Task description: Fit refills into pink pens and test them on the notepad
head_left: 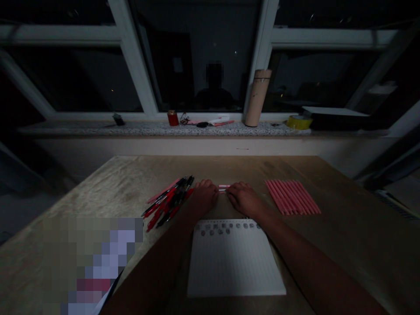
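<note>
Just beyond the notepad, my left hand (206, 194) and my right hand (242, 197) lie close together on the table, fingers curled down. Short lengths of slim pink-and-white pens (223, 187) show in the gap between them, and both hands cover the ends. A loose pile of red, black and pink pens (170, 203) lies to the left of my left hand. To the right of my right hand, several pink pens (292, 197) are lined up side by side. A lined notepad (236, 267) with small round marks along its top lies between my forearms.
A granite windowsill (147, 129) behind the table (341, 253) carries a red jar (173, 118), a tall tan cylinder (258, 98), yellow tape (298, 122) and a dark box (337, 119). A blurred-out patch (98, 262) covers something at the front left.
</note>
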The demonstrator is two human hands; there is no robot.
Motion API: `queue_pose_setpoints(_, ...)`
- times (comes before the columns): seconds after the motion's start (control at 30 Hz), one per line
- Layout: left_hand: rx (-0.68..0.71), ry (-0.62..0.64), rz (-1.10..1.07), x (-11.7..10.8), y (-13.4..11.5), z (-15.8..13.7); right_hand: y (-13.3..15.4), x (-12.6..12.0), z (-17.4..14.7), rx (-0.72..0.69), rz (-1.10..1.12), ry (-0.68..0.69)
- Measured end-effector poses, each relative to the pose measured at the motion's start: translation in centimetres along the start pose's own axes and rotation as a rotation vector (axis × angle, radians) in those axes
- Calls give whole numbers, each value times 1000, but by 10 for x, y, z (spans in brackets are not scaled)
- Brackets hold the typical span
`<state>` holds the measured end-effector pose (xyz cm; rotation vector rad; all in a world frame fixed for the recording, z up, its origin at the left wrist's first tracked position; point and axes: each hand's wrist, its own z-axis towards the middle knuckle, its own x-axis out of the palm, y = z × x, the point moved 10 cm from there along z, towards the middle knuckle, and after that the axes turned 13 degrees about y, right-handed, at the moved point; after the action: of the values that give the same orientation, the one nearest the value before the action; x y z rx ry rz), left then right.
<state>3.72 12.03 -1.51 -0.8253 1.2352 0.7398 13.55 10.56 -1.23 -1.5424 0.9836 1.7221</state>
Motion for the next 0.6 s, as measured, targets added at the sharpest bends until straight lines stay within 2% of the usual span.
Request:
queue_pose_setpoints(0.27,-5,0,-16,1,2,-1,-10,-2,-2,69,16,-16)
queue_pose_setpoints(0.6,-20,42,-4,0,0,0,-6,1,0,62,11,27)
